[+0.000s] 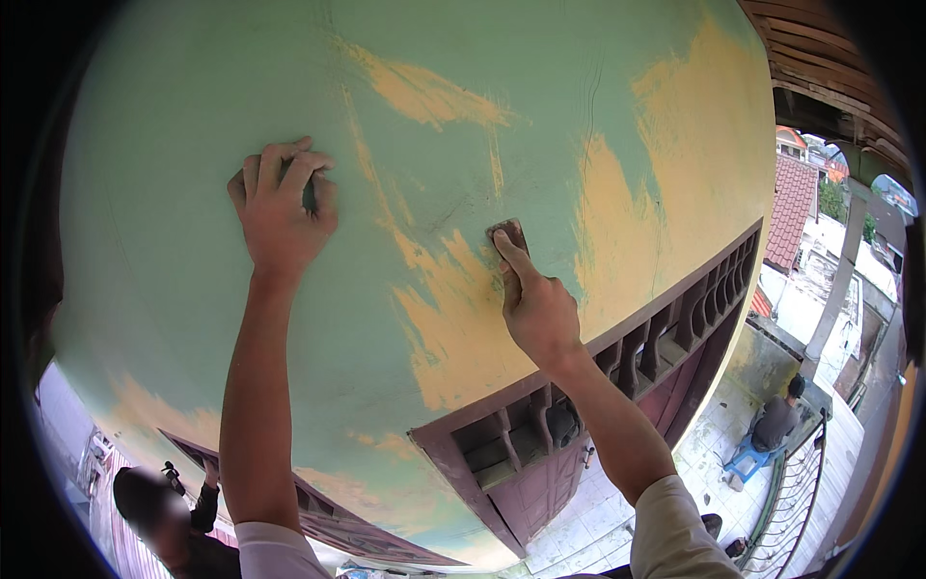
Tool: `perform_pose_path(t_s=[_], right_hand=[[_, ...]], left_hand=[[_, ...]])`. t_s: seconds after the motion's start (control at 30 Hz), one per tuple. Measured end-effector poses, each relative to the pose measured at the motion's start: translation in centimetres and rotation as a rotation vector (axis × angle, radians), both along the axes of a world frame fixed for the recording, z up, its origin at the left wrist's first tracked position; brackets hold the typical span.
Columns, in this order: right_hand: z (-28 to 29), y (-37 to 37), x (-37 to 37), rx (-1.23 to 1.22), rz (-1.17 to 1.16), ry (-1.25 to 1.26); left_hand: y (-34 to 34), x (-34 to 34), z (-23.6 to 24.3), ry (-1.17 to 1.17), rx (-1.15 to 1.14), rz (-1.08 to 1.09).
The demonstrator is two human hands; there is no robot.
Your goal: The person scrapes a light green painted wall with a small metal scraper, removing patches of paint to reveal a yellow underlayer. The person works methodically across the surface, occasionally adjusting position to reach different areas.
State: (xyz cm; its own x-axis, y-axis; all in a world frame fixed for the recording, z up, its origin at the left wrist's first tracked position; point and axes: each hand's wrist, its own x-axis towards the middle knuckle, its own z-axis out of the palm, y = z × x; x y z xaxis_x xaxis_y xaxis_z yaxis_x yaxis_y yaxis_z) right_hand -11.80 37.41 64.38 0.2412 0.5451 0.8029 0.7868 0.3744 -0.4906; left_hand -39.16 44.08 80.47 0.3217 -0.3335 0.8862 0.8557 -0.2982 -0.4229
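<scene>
A wall (463, 58) painted green, with ragged yellow-orange patches showing, fills most of the view. My left hand (282, 207) is against the green part at left, its fingers curled; something dark shows between thumb and fingers, too hidden to name. Further right, my right hand (542, 307) grips a small flat brown rectangular piece (511, 234). The index finger is stretched along it, pressing it to the wall at the top edge of a yellow patch (449, 328). Whether it is a scraper or folded sandpaper I cannot tell.
Below my right arm are a brown door (540, 492) and a slatted vent frame (637, 349). At lower left stands a person in a dark cap (145, 497). Another person (775, 425) sits on a blue stool (745, 461) by a metal railing (793, 492). Wooden eaves (830, 58) overhang at upper right.
</scene>
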Motion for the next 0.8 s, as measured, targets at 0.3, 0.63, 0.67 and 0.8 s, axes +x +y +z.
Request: perform_pose_path(t_s=[0.3,0.63,0.67,0.8], right_hand=[[2.6,-0.6,-0.7,-0.062,-0.014,-0.074],[9.4,-1.3,-1.6,-0.16,-0.059,-0.077],[7.8,-1.0,-1.5,-0.107,-0.015,-0.044],[1.9,0.3,-1.3,0.034,0.223,0.047]], left_hand=[[-0.2,0.0,-1.0,0.005,-0.024,0.019],[0.1,0.1,-0.4,-0.007,-0.011,0.011],[0.2,0.2,-0.6,-0.007,-0.015,-0.001],[0.3,0.3,-0.5,-0.028,-0.025,0.013]])
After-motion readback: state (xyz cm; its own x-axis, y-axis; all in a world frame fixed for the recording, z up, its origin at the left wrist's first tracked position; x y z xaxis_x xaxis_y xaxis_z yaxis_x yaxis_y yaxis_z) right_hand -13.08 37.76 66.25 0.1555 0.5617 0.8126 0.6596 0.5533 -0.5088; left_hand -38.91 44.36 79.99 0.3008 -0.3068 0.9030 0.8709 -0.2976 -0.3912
